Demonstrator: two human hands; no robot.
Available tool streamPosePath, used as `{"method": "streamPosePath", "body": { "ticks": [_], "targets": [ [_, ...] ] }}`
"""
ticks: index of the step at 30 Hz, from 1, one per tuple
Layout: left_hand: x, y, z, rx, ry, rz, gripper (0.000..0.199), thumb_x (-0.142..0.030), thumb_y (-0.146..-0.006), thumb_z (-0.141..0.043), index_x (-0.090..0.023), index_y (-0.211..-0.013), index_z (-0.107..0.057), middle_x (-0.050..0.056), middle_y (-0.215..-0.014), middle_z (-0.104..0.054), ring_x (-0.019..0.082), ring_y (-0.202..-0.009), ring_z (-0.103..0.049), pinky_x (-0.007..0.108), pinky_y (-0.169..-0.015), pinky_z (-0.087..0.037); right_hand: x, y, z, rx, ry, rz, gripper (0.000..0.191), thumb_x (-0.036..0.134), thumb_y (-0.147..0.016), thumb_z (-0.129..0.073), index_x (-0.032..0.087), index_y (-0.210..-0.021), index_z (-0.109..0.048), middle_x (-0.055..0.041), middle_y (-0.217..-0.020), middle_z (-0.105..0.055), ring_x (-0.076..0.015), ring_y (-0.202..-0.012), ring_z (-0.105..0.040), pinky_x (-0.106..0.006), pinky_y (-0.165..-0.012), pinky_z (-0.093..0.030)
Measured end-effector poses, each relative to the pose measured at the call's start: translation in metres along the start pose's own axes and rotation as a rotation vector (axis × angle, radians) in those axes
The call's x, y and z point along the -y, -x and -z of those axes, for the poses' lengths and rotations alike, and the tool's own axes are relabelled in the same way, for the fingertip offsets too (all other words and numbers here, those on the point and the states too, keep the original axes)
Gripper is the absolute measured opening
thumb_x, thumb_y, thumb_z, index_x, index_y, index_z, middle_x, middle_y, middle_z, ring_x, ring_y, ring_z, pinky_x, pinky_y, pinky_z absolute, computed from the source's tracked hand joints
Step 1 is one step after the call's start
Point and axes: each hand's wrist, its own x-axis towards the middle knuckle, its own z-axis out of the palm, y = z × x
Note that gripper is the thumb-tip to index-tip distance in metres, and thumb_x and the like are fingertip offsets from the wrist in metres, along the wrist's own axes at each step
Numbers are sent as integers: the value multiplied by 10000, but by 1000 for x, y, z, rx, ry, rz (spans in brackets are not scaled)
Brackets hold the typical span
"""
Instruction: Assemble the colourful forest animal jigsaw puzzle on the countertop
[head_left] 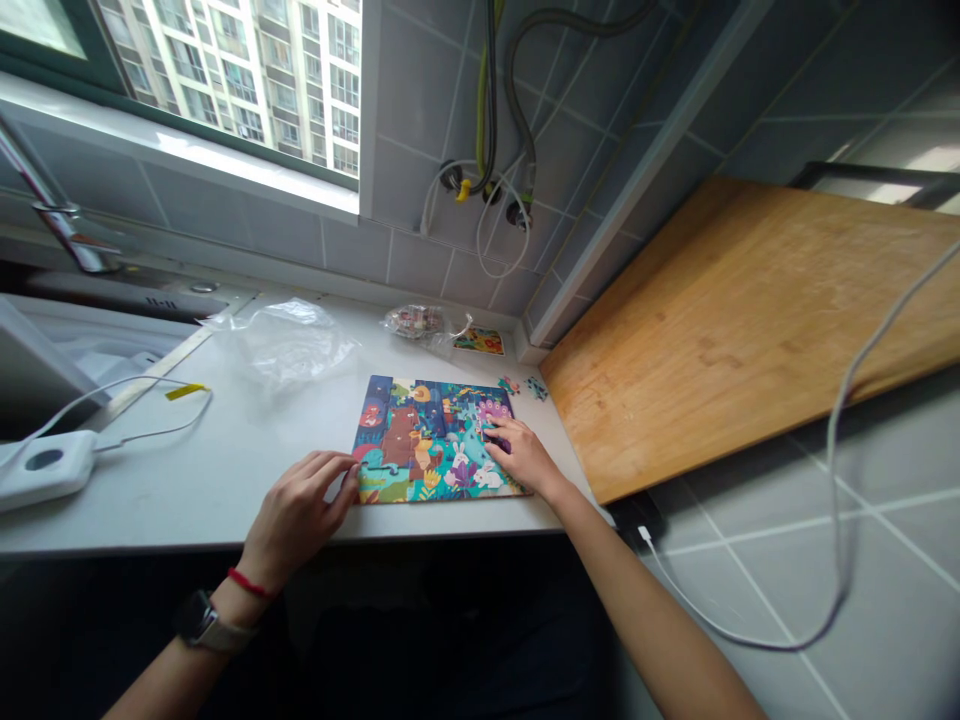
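A colourful jigsaw puzzle (424,455) with forest animals lies flat near the counter's front edge, its pieces largely joined. My left hand (296,515) is at its left edge, fingertips touching the border and the thumb apart from the fingers. Over the right part of the picture is my right hand (523,458), fingers spread and their tips on the pieces. What lies beneath that palm is hidden. Loose puzzle pieces (536,388) sit just beyond the puzzle's top right corner. Behind the puzzle lies a small picture card (480,341).
A crumpled clear plastic bag (292,345) and a smaller bag with contents (416,321) lie at the back of the white counter (225,460). A white power strip (45,468) is at left. A large wooden board (735,330) borders the counter on the right, with a white cable (838,480) hanging past it.
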Motion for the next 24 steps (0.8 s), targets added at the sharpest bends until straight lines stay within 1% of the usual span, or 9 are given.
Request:
{"method": "streamPosePath", "body": {
  "ticks": [3, 5, 7, 10, 16, 21, 24],
  "targets": [
    [-1, -1, 1, 4, 4, 2, 153, -279, -1049, -530, -211, -990, -652, 66, -993, -730, 230, -907, -694, 359, -844, -531, 2, -1, 1, -59, 26, -56, 370, 299, -883, -752, 224, -1245, -766, -123, -1378, -696, -285, -1281, -635, -465, -1142, -473],
    [-1, -1, 1, 6, 1, 2, 157, -283, -1051, -528, -210, -989, -652, 65, -990, -731, 230, -903, -693, 359, -844, -531, 4, -1, 0, -107, 62, -113, 416, 349, -856, -792, 213, -1247, -746, -125, -1281, -716, -295, -1208, -648, -461, -1090, -500],
    [-1, -1, 1, 3, -4, 5, 156, -286, -1053, -527, -210, -997, -651, 67, -994, -733, 229, -904, -694, 361, -850, -532, 6, -2, -2, -138, 94, -173, 429, 404, -831, -820, 206, -1204, -743, -124, -1185, -720, -304, -1130, -654, -458, -1031, -523],
    [-2, -1, 1, 1, 0, 8, 157, -293, -1052, -532, -210, -998, -654, 73, -999, -736, 230, -911, -695, 361, -854, -537, 6, -5, -8, -179, 109, -218, 402, 420, -808, -836, 200, -1128, -735, -129, -1134, -711, -312, -1086, -645, -457, -991, -529],
    [-3, -2, 2, 7, 0, 21, 188, -309, -1053, -520, -214, -979, -664, 77, -991, -745, 232, -898, -700, 364, -840, -546, -3, -9, -19, -278, 7, -225, 282, 325, -778, -814, 224, -1009, -688, -83, -990, -736, -280, -976, -665, -428, -924, -547],
    [1, 1, 0, 24, 9, 34, 158, -291, -1050, -532, -210, -1001, -658, 80, -1014, -736, 237, -919, -694, 371, -868, -539, -6, -6, -21, -289, -110, -256, 305, 291, -741, -793, 216, -1015, -681, -86, -1011, -760, -272, -963, -705, -429, -930, -568],
    [1, 1, 0, 17, 8, 22, 164, -287, -1053, -526, -207, -995, -657, 77, -1007, -733, 233, -914, -696, 367, -859, -536, -9, -4, -18, -259, -245, -207, 351, 268, -754, -752, 200, -1090, -674, -97, -1088, -761, -250, -975, -730, -406, -923, -594]
  ]
}}
